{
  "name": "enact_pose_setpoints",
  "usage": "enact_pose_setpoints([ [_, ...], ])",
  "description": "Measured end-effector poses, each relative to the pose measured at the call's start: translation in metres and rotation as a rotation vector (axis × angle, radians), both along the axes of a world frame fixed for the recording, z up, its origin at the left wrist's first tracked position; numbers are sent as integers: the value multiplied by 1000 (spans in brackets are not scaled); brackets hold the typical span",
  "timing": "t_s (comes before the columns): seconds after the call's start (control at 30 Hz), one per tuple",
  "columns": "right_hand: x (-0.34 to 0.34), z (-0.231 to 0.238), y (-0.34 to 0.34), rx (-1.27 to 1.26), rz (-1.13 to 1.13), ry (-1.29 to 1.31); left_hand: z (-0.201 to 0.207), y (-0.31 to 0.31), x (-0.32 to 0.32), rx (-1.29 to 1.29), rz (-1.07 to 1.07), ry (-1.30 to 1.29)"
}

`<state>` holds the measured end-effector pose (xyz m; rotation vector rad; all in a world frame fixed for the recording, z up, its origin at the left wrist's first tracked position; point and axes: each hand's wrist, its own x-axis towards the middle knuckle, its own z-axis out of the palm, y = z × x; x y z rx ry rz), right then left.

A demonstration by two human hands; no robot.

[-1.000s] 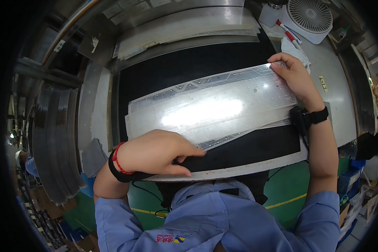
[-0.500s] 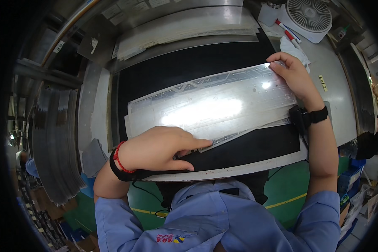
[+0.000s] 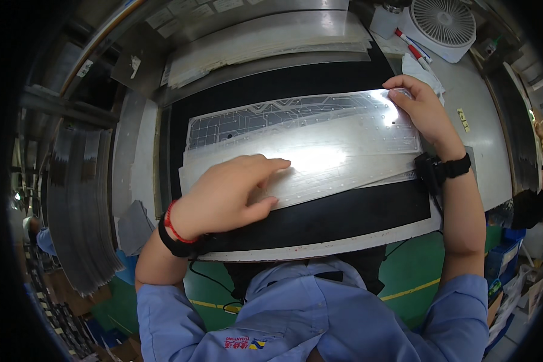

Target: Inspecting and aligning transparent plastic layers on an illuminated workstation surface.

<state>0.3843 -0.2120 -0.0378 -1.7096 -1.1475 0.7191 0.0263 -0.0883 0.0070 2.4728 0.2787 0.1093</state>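
A long, clear film sheet with printed circuit traces (image 3: 238, 130) lies slanted over a paler, glossy sheet (image 3: 338, 178) on a black mat (image 3: 380, 208). At the film's far right corner, my right hand (image 3: 421, 108) pinches the edge, thumb on top and fingers curled behind. My left hand (image 3: 226, 192) is over the near left part of the sheets with thumb and index finger apart. Whether its fingertips touch the surface cannot be told. Bright glare hides part of the film's middle. The other fingers of my left hand are partly hidden.
A stack of similar flat sheets (image 3: 271, 39) lies behind the mat. At the back right are a white fan (image 3: 443, 24), a red-and-white marker (image 3: 415, 51) and a crumpled white cloth (image 3: 421, 72). Stacked grey sheets (image 3: 81, 199) stand on the left.
My left hand has moved away from the near edge, and its index finger has lifted from there. The film's left part has shifted farther back, showing more traces. My right hand stays put.
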Motion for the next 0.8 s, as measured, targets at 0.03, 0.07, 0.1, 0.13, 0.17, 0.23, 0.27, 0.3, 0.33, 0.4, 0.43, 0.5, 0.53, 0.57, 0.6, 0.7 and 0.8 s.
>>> enact_pose_setpoints([
  [0.03, -2, 2, 0, 0, -9, 0, 1, 6, -2, -74, 19, -33],
  [0.07, -4, 3, 0, -1, -18, 1, 2, 16, -4, -120, 97, -64],
  [0.1, -1, 3, -1, 8, -25, 44, 8, 28, -4, -83, 196, -58],
  [0.13, 1, 3, -2, 19, -22, 89, 7, 45, -8, 14, 252, -131],
  [0.17, 2, 2, -1, 31, -16, 135, -4, 63, -14, -58, 380, -261],
  [0.23, 4, 3, 1, 81, -44, 115, -22, 108, -28, 71, 565, -420],
  [0.27, 4, 2, 0, 104, -61, 102, -31, 125, -31, -54, 697, -415],
  [0.3, 6, 1, 0, 122, -81, 103, -34, 135, -32, -178, 827, -407],
  [0.33, 8, -1, 0, 141, -101, 104, -37, 141, -35, -351, 833, -397],
  [0.4, 10, -2, 0, 155, -149, 115, -38, 147, -39, -699, 826, -373],
  [0.43, 12, -2, 0, 151, -179, 125, -38, 146, -38, -759, 792, -346],
  [0.5, 14, -3, 1, 154, -218, 148, -37, 140, -35, -876, 720, -289],
  [0.53, 15, -4, 1, 160, -228, 161, -46, 142, -33, -831, 628, -319],
  [0.57, 16, -4, 2, 166, -238, 174, -45, 143, -34, -798, 616, -261],
  [0.6, 17, -5, 1, 158, -235, 188, -43, 144, -34, -766, 603, -200],
  [0.7, 18, -5, 1, 143, -223, 221, -43, 144, -33, -772, 606, -219],
  [0.8, 16, -3, 1, 148, -215, 259, -48, 152, -40, -837, 633, -325],
])
